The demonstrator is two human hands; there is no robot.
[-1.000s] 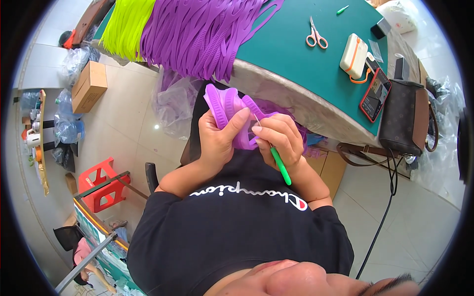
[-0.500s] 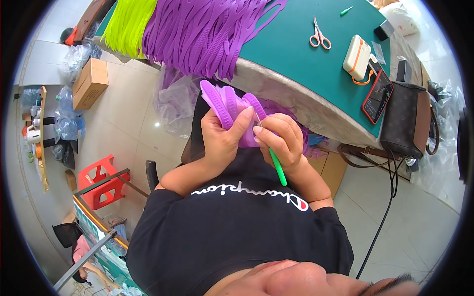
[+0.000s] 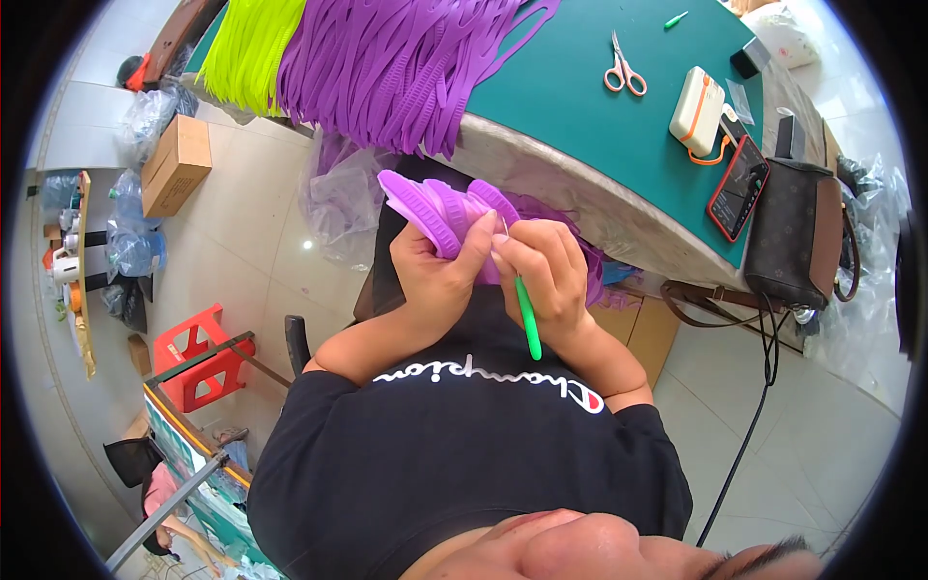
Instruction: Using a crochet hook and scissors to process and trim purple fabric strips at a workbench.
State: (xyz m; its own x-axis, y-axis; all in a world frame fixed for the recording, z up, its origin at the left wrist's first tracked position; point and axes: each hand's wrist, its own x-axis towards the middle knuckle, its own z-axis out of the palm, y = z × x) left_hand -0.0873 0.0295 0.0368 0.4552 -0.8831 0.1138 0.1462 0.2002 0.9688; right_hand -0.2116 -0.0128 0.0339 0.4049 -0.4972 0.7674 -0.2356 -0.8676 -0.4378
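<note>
My left hand is closed around a purple rubber strap with ridged, looped ends, held up in front of my chest. The thumb presses on the strap near its right-hand loop. In my right hand I grip a slim green-handled tool with a thin metal tip. The handle points down toward my chest, and the tip lies at the strap beside my left thumb. Whether the tip touches the rubber is too small to tell. More purple rubber hangs behind both hands, partly hidden by them.
Ahead, the green table bears heaps of purple straps and lime straps. Pink-handled scissors, a white case and a phone lie farther right, near a brown bag. A red stool stands left.
The purple strap's left end has tipped slightly down and left. My right hand has shifted a little left, and the green handle's lower end has swung left.
</note>
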